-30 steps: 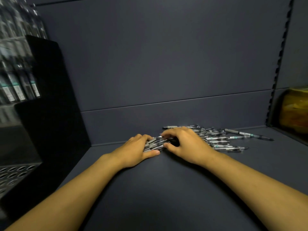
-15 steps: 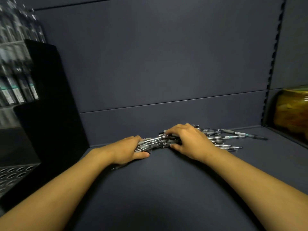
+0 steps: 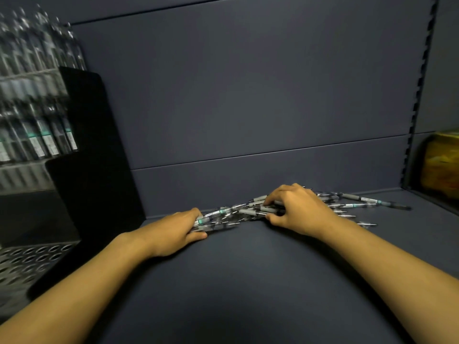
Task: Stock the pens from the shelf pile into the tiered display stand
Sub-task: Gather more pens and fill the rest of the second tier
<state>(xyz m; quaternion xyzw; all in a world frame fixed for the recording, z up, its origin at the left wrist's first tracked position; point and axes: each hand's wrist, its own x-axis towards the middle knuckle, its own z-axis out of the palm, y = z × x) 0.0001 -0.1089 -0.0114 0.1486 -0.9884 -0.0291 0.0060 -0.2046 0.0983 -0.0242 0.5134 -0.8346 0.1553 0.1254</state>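
1. Both my hands are down on the shelf floor (image 3: 248, 281), working at the pen pile (image 3: 342, 206), which lies against the back wall (image 3: 248, 95) and is my landmark for everything else
2. My left hand (image 3: 173, 229) sits at the pile's left end, fingers curled over a bundle of pens (image 3: 218, 219), thumb tucked along underneath; the fingertips are hidden behind the pens, so how tightly they close I cannot tell
3. That bundle fans out of my left grip toward the pile, grey barrels with teal bands, slightly blurred
4. My right hand (image 3: 295, 209) is on top of the pile's middle, fingers bent and pressing together onto a few grey barrels, thumb low in front against the shelf floor; it looks like a pinch on those pens, knuckles raised
5. Loose pens stick out from behind my right hand, and one long grey pen (image 3: 365, 199) lies at the pile's far right end, flat on the shelf floor
6. Well left of the pile stands the tiered display stand (image 3: 94, 170), black-sided, with rows of upright pens in its upper tiers, blurred, and a perforated tier (image 3: 29, 261) with round holes at the bottom
7. Right of the pile, past the slotted upright (image 3: 419, 95), sits a yellow container (image 3: 442, 167), dim and blurred
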